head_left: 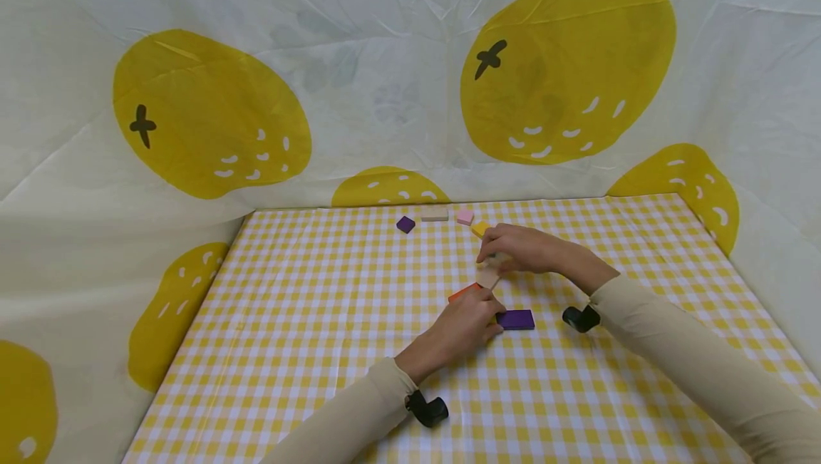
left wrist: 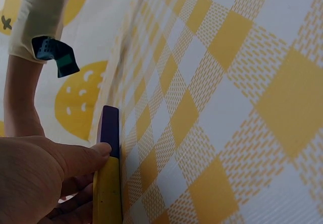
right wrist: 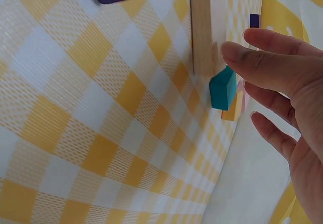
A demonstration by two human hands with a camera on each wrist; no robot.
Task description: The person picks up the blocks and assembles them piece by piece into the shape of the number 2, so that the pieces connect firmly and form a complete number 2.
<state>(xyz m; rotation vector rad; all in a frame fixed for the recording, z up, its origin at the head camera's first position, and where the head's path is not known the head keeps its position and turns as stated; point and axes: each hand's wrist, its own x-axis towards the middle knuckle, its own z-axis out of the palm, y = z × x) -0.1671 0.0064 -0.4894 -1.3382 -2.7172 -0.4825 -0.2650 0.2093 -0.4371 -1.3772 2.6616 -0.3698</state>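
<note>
My left hand [head_left: 465, 321] is low over the tablecloth, its thumb and fingers gripping a yellow block [left wrist: 107, 191] that lies end to end with a purple block [head_left: 516, 319]. The head view hides that yellow block under the hand. Beyond it, a red-orange block [head_left: 463, 292] shows partly, touching or nearly touching a plain wooden block [head_left: 489, 279]. A teal block [right wrist: 222, 90] meets the wooden block's far end in the right wrist view. Above these two, my right hand [head_left: 522, 249] has its fingers spread loosely, the thumb tip close to the wooden block.
Farther back, a yellow-orange block [head_left: 479, 229], a pink block [head_left: 465, 217], a beige block [head_left: 435, 215] and a dark purple block [head_left: 405, 224] curve away to the left. A checked cloth [head_left: 308, 321] covers the table, with a fruit-printed curtain [head_left: 385, 93] behind.
</note>
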